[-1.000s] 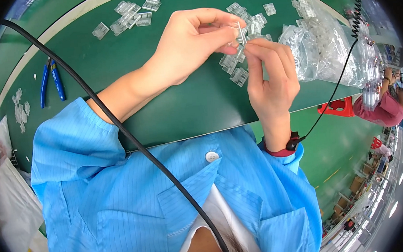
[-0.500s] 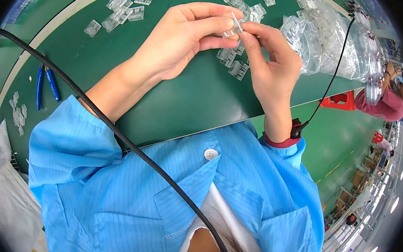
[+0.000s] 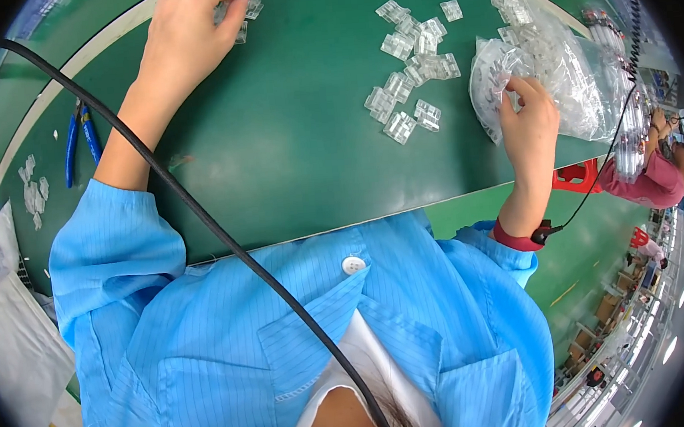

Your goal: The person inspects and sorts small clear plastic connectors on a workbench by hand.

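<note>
My left hand (image 3: 193,40) is at the far left of the green table, over a group of clear plastic pieces (image 3: 253,7) that it mostly covers. Between its curled thumb and forefinger shows one clear plastic piece (image 3: 220,13). My right hand (image 3: 532,118) is at the clear plastic bag (image 3: 573,87) on the right, fingers bent and thumb and forefinger close together at the bag's near-left part. What they pinch there is too faint to make out. Several clear plastic pieces (image 3: 399,88) lie loose between the hands, nearer the right one.
Blue-handled cutters (image 3: 80,146) lie at the left, beside small translucent scraps (image 3: 33,193). A black cable (image 3: 198,221) crosses the view diagonally. A cord runs from my right wristband (image 3: 518,236). Beyond the table's right edge are a red stool (image 3: 576,176) and another person (image 3: 648,177).
My hands have parted from the clear piece they held together. The left hand has moved far left to the other pieces; the right hand has moved right to the bag.
</note>
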### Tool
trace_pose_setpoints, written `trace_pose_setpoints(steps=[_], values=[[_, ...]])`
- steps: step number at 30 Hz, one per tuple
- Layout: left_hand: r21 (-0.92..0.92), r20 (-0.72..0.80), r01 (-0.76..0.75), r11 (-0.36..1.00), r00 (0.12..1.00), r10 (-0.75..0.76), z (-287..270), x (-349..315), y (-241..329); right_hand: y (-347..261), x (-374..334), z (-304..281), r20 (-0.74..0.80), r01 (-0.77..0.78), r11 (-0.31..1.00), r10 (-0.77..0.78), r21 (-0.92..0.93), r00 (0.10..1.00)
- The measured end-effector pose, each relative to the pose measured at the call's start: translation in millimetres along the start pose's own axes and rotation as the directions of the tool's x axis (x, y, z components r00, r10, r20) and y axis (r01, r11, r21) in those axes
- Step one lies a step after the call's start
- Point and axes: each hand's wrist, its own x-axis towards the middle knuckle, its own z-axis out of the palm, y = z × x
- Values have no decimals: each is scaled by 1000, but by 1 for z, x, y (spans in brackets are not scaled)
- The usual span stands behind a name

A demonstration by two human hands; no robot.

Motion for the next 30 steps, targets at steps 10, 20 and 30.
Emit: trace_pose_setpoints(steps=[10, 20, 30], values=[[-245, 126, -321, 915, 925, 358, 87, 29, 67, -12, 1, 6, -147, -82, 991, 98, 109, 984], [-60, 204, -268, 962, 940, 274, 70, 11, 73, -8, -5, 6, -146, -110, 959, 151, 261, 978], [-300, 143, -495, 816, 822, 551, 79, 20, 41, -1, -4, 10, -127, -116, 898, 186, 425, 974]])
